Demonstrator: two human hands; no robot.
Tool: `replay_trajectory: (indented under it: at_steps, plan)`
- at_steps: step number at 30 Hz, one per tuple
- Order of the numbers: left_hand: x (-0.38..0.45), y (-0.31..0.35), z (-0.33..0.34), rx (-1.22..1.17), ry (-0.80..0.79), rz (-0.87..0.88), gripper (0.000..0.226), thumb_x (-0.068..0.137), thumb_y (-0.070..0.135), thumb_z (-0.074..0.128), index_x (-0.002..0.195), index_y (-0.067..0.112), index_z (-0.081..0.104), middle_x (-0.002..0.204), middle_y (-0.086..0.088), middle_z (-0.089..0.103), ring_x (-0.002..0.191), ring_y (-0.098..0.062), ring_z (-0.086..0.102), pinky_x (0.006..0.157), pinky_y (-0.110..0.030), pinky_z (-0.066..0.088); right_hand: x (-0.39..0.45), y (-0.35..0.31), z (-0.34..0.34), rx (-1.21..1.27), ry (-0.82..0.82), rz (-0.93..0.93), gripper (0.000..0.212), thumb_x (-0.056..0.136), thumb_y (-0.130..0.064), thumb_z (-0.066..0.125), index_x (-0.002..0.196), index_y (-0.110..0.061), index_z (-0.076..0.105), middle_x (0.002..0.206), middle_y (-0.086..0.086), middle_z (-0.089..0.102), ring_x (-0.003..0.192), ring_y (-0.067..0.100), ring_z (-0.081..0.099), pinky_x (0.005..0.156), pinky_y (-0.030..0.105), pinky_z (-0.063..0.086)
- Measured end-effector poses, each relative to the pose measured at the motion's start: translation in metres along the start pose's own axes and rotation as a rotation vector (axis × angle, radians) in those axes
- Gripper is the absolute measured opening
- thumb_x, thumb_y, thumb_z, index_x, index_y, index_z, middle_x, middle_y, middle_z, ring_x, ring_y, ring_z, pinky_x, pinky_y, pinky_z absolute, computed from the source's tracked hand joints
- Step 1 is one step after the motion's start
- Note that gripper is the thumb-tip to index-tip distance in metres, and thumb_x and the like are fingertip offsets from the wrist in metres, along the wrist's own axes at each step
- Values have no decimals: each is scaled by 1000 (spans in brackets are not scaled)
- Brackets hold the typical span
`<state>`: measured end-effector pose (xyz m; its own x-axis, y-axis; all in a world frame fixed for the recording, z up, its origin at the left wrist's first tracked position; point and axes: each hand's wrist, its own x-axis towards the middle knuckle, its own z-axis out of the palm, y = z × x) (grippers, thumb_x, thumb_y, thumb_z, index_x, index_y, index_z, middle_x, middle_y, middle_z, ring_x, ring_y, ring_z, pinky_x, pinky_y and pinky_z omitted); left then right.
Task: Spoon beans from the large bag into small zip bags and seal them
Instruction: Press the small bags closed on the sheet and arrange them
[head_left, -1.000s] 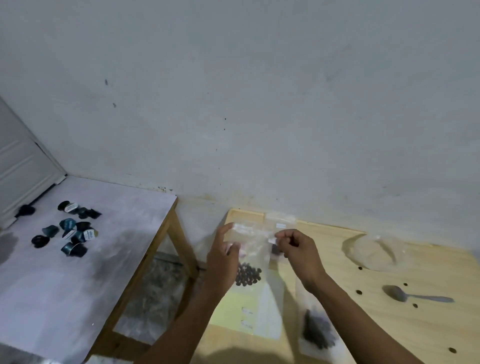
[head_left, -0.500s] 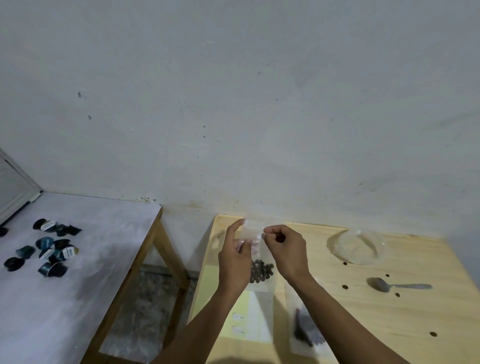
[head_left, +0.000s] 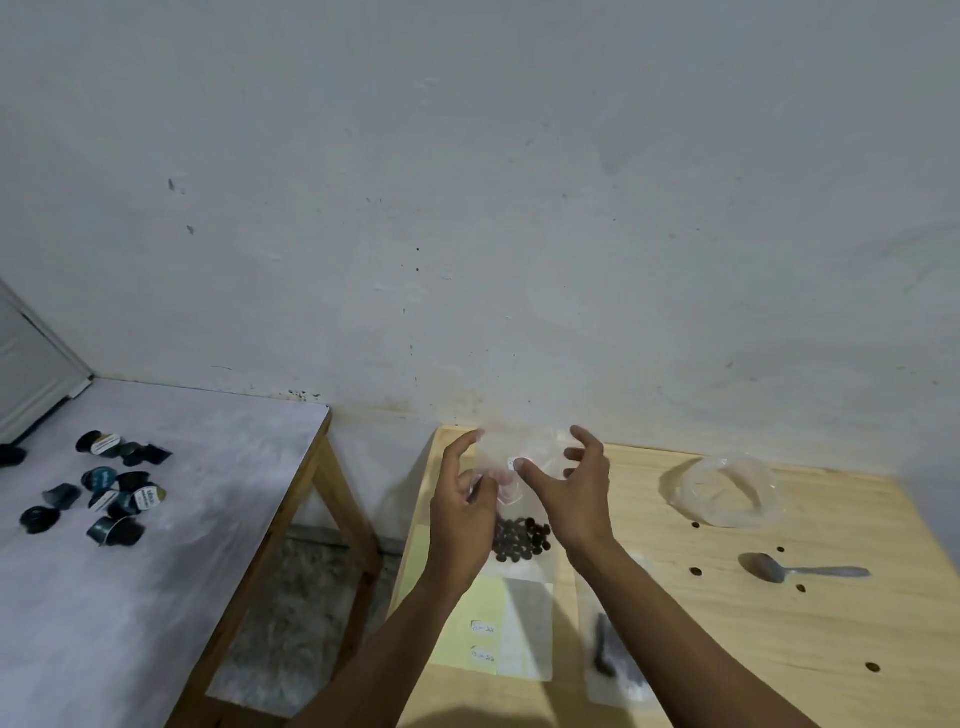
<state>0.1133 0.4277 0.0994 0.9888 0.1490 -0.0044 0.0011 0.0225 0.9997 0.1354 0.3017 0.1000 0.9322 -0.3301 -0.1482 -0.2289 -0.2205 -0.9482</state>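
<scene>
Hands meet above the left part of the wooden desk (head_left: 727, 649), holding a small zip bag (head_left: 511, 478) up between them. The left hand (head_left: 462, 514) has its grip pinched together on the bag's left side, thumb against the fingers at the clear plastic. The right hand (head_left: 576, 499) is at the bag's upper right; its thumb presses toward the white label near the top, while the other fingers are spread apart and curled. Whether they touch the plastic I cannot tell, as the film is blurred there. Dark beans (head_left: 522, 538) hang gathered in the bag's bottom, above the desk near its left edge.

Below the bag, toward the near left corner, lies a yellow sheet (head_left: 467, 613) with small white labels, partly covered by clear flat bags. Just right of it, under the right forearm, another clear bag (head_left: 610, 660) holds a dark mass. Near the far edge lies a crumpled clear plastic bag (head_left: 727, 491). A metal spoon (head_left: 800, 570) lies flat on the desk's right part, bowl to the left, with a few loose beans scattered around it. A separate white desk (head_left: 182, 545) to the left carries a cluster of dark capsules (head_left: 111, 493).
</scene>
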Motion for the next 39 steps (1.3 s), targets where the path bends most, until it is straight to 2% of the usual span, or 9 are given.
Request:
replay_trajectory:
  at_steps: [3, 7, 10, 16, 22, 28, 32, 36, 39]
  plan:
    - [4, 2, -2, -23, 8, -36, 35, 94, 13, 62, 122, 34, 54, 81, -2, 74, 77, -21, 70, 68, -28, 52, 8, 1, -4, 226, -215, 271, 47, 67, -37, 89, 96, -9, 64, 96, 9, 70, 83, 20, 65, 77, 35, 51]
    - [9, 1, -1, 16, 35, -120, 22, 87, 28, 73, 97, 13, 62, 75, 1, 75, 70, -11, 70, 62, -16, 51, 8, -2, -9, 270, -262, 283, 20, 78, -19, 81, 86, -2, 76, 86, 14, 77, 76, 26, 71, 77, 37, 56]
    - [14, -3, 1, 50, 48, -150, 25, 84, 26, 76, 79, 6, 61, 72, -6, 73, 66, -17, 68, 61, -17, 51, 9, -2, -12, 261, -252, 257, 20, 79, -17, 80, 86, 2, 76, 85, 16, 76, 73, 25, 71, 71, 33, 55]
    - [23, -16, 10, 221, 78, -157, 26, 83, 33, 76, 82, 8, 67, 76, -1, 73, 76, -23, 70, 74, -39, 58, 11, 5, -14, 202, -209, 232, 30, 82, -17, 77, 88, 11, 69, 77, 15, 72, 65, 19, 64, 64, 30, 51]
    - [23, -15, 27, 350, 105, -105, 23, 85, 29, 73, 73, 13, 62, 69, 2, 69, 65, -10, 64, 60, -19, 49, 19, 16, -14, 159, -146, 224, 29, 83, -18, 75, 80, 9, 64, 68, 7, 56, 59, 16, 50, 54, 25, 41]
    - [33, -29, 40, 328, 102, -163, 24, 85, 30, 74, 74, 12, 62, 75, 0, 70, 72, -13, 65, 65, -22, 48, 30, 27, -22, 213, -181, 286, 17, 86, -17, 73, 77, -5, 65, 66, 3, 60, 59, 14, 53, 58, 24, 44]
    - [46, -36, 44, 192, 89, -304, 29, 89, 31, 70, 82, 3, 63, 74, -4, 70, 69, -14, 62, 66, -24, 46, 39, 35, -36, 273, -308, 350, 10, 92, -15, 66, 101, -11, 65, 96, 12, 70, 82, 24, 65, 77, 39, 54]
    - [70, -44, 40, 69, 97, -405, 24, 93, 30, 64, 97, 6, 64, 84, -7, 70, 76, -20, 64, 72, -31, 49, 40, 54, -51, 182, -461, 442, 20, 92, -8, 64, 110, -15, 65, 93, 8, 69, 77, 21, 64, 65, 30, 50]
    - [84, -53, 38, 101, 14, -473, 28, 91, 22, 66, 115, 10, 56, 95, -5, 68, 82, -18, 63, 67, -27, 45, 48, 72, -50, 185, -411, 458, 22, 92, -1, 62, 112, -10, 64, 92, 11, 67, 78, 24, 62, 65, 33, 51]
